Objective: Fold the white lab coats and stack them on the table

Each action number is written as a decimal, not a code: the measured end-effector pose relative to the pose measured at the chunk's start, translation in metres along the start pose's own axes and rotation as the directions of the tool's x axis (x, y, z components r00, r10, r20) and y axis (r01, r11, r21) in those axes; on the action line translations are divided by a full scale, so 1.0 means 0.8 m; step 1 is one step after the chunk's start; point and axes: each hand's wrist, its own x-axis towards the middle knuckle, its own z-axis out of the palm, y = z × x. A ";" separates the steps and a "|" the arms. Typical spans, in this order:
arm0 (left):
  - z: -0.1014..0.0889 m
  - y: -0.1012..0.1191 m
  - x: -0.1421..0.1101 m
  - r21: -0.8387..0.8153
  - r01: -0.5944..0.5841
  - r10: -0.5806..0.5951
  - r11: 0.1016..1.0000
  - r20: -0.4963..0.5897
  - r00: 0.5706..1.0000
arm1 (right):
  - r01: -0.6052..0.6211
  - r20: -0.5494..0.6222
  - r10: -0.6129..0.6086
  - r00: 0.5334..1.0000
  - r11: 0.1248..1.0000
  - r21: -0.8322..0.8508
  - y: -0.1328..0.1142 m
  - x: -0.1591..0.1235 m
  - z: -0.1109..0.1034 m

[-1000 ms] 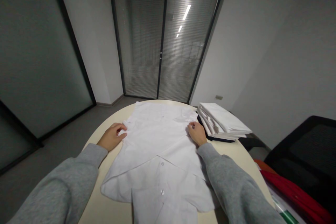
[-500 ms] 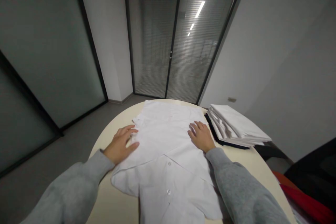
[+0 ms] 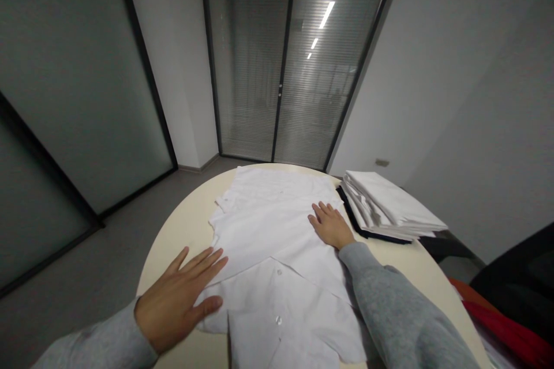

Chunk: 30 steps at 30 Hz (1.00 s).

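Round, cream-topped bench (image 3: 173, 230). White shirt (image 3: 259, 219) laid flat over its middle, running from close to the far edge down past the bottom of the view; bare bench top shows along the left edge. A cloth edge crosses the shirt, peaking at mid-width; below it, an upper button (image 3: 279, 272) and a lower button (image 3: 279, 320), in line. Left hand (image 3: 177, 297) at the near left of the bench, back up, fingers and thumb spread wide, grasping nothing; fingertips over the shirt's left side, contact or slight hover cannot be told. Right hand (image 3: 332, 229) farther out, on the right side of the shirt, back up, fingers extended and a little parted, cloth not gripped. Both wrists in grey sleeves. By the far right edge of the bench, just beside the right hand: a stack of folded white cloth (image 3: 389, 199), layers showing at its side, sitting on a flat dark piece (image 3: 360, 228); tray or fabric, cannot tell. Beyond the right edge, low down: red item (image 3: 506, 323), partly in view, with orange material (image 3: 471, 293) next to it and a black chair (image 3: 523, 277). Behind, glass doors (image 3: 246, 69) with blinds.
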 end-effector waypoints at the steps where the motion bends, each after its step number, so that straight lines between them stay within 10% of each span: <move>1: -0.005 0.000 0.008 -0.003 0.029 -0.029 1.000 -0.011 1.000 | 0.002 0.005 -0.002 1.000 1.000 0.004 0.000 0.000 0.000; 8: 0.002 -0.018 0.088 -0.040 0.144 -0.146 0.989 -0.033 0.989 | 0.012 0.016 -0.012 1.000 1.000 0.010 0.001 -0.001 -0.002; 18: 0.010 -0.048 0.070 -0.012 0.116 -0.116 0.993 0.011 0.993 | -0.011 0.030 0.010 1.000 1.000 0.016 0.002 -0.002 -0.001; 24: -0.027 0.024 0.075 0.003 -0.071 0.071 0.997 -0.050 0.996 | -0.019 0.035 0.018 0.999 1.000 0.017 0.001 -0.003 -0.002; 30: 0.009 0.085 0.045 -0.070 -0.253 0.256 0.965 0.043 0.966 | -0.040 0.041 0.040 0.998 0.999 0.011 0.000 -0.008 -0.002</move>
